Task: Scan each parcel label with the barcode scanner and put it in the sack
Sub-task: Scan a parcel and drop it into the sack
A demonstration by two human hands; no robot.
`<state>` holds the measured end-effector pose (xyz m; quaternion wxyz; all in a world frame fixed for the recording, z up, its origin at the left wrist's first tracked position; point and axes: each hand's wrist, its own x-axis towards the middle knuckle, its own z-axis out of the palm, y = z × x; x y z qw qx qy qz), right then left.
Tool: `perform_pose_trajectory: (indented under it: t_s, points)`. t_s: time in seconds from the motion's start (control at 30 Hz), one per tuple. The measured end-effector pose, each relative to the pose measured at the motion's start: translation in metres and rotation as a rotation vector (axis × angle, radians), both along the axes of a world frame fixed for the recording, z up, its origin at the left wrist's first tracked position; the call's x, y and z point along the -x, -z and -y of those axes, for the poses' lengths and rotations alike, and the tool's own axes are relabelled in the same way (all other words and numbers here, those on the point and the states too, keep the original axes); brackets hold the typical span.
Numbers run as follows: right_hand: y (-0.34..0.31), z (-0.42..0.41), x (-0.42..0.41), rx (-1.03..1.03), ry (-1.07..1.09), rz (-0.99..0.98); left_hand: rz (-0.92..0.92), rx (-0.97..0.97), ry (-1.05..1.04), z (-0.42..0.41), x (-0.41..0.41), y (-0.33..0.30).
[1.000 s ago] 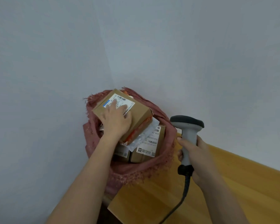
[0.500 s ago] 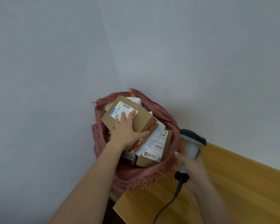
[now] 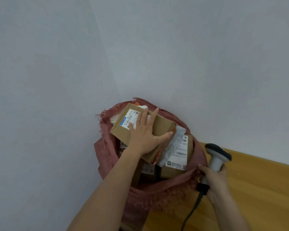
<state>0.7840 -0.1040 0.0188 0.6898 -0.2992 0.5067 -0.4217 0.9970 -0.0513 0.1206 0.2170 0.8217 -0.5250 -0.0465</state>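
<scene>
Parcels are filling the pink woven sack, whose frayed mouth is gaping open in the corner where two pale walls are meeting. Topmost in the sack, a brown cardboard box is lying tilted, its white shipping label facing up toward the sack's far rim. The left hand is lying flat on this box with fingers straight and spread, the thumb reaching toward the box's right edge and the fingertips partly covering the label; it is pressing on the box, not curling around it. Under the box's right edge, a crumpled grey poly mailer is showing, with an orange strip beside it. Lower in the sack, toward its right side, a second cardboard box with a barcode label is sitting upright. Just outside the sack's right rim, the right hand is wrapping its fingers around the grey handle of the barcode scanner, whose dark head is pointing up and away from the sack. The scanner's black cable is trailing down over the wooden table, which is touching the sack's right and near sides.
</scene>
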Motion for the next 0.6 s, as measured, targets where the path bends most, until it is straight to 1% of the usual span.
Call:
perform_pose_trajectory:
  t_s: [0.1,0.17,0.23,0.3,0.37,0.47,0.53,0.57,0.6]
  points:
    - [-0.029,-0.001,-0.027,0.062,0.155,0.067,-0.036,-0.025,0.073,0.002,-0.034,-0.001]
    - [-0.063,0.000,-0.051,0.142,0.195,0.105,-0.089,-0.010,0.084,-0.001,-0.058,-0.007]
    - [-0.098,-0.001,-0.070,0.231,0.226,0.140,-0.143,-0.015,0.059,-0.006,-0.090,-0.018]
    - [-0.121,-0.004,-0.083,0.334,0.251,0.132,-0.166,-0.042,0.008,-0.015,-0.125,-0.027]
    - [-0.133,-0.010,-0.096,0.407,0.227,0.101,-0.149,-0.069,-0.027,-0.024,-0.149,-0.031]
    - [-0.136,-0.019,-0.123,0.415,0.118,0.037,-0.108,-0.071,-0.006,-0.033,-0.159,-0.029]
    - [-0.135,-0.022,-0.138,0.401,0.083,-0.014,-0.082,0.026,0.064,-0.038,-0.161,-0.027]
    - [-0.133,-0.022,-0.142,0.397,0.079,-0.039,-0.129,0.124,0.086,-0.040,-0.165,-0.027]
    - [-0.130,-0.022,-0.144,0.388,0.085,-0.056,-0.215,0.236,0.077,-0.044,-0.169,-0.027]
